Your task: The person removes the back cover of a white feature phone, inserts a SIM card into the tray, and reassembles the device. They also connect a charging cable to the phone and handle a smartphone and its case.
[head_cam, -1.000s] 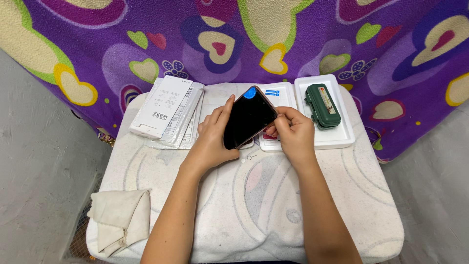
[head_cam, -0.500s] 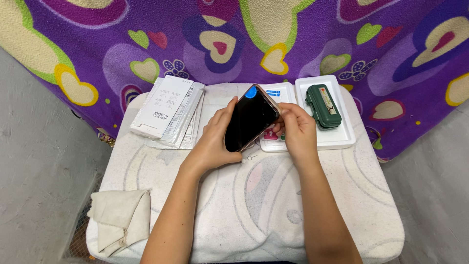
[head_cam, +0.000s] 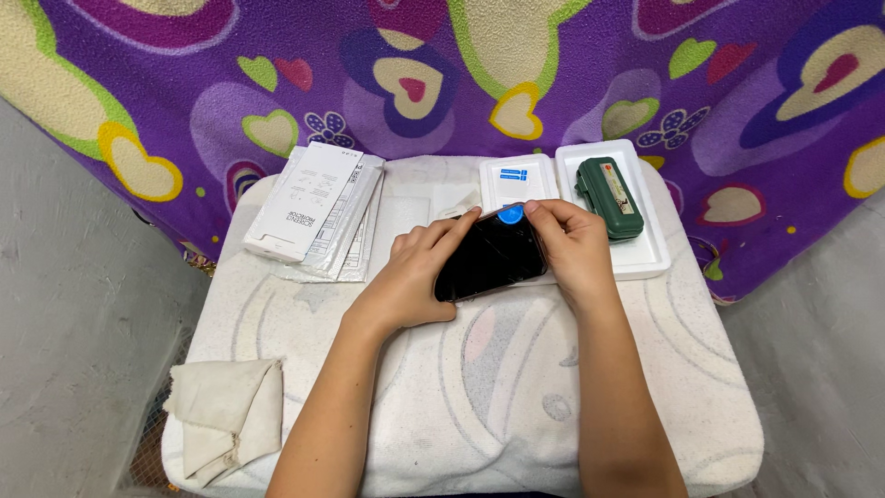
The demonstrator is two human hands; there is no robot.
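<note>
Both hands on a dark phone, low over the padded table

The phone [head_cam: 490,258] sits tilted between the left hand [head_cam: 410,277], whose fingers curl under and clamp its near edge, and the right hand [head_cam: 572,244], whose fingertips pinch together at the round blue tab [head_cam: 510,216] on its top end. It looks thin, stiff and glossy, so likely slippery and easy to smudge or crack; the edges seem the safest hold, not the glass face. Just behind lie a white tray [head_cam: 636,263] with a green case [head_cam: 609,197], a flat white packet [head_cam: 518,181], and leaflets [head_cam: 318,207]; a folded cloth [head_cam: 226,415] rests well apart on the white cushion [head_cam: 479,406]
</note>
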